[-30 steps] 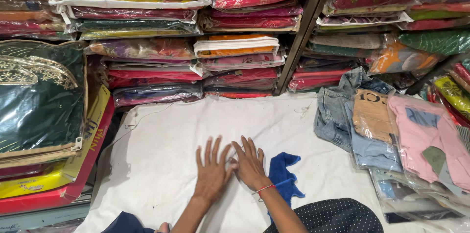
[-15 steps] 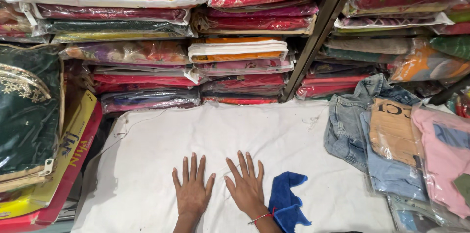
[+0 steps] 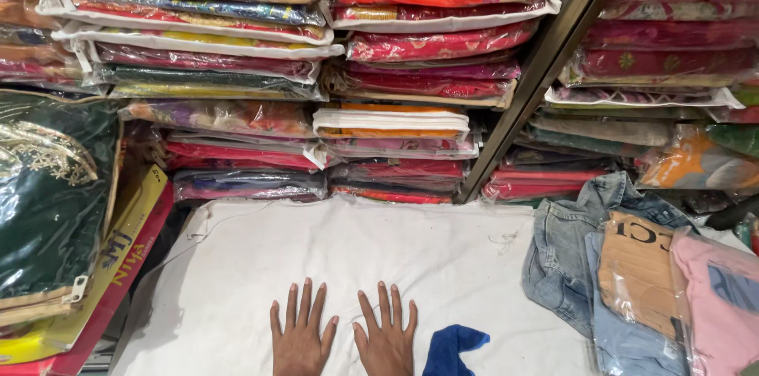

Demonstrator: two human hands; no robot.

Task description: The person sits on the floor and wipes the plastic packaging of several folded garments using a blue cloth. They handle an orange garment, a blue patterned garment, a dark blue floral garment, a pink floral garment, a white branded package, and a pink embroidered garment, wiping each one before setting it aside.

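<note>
My left hand [image 3: 300, 334] and my right hand [image 3: 387, 336] lie flat, palms down and fingers spread, side by side on a white cloth [image 3: 443, 257] that covers the surface. Neither hand holds anything. A dark blue piece of fabric [image 3: 454, 347] lies on the cloth just right of my right hand, not touching it as far as I can tell.
Stacks of folded garments in clear plastic bags [image 3: 237, 68] fill the shelves behind. A dark green bagged garment [image 3: 47, 202] leans at the left. Denim clothes [image 3: 577, 249] and bagged tan [image 3: 636, 265] and pink [image 3: 723, 305] garments lie at the right.
My hands have slid back toward me and apart, from overlapping to lying side by side. The view has tilted upward, showing more of the shelves.
</note>
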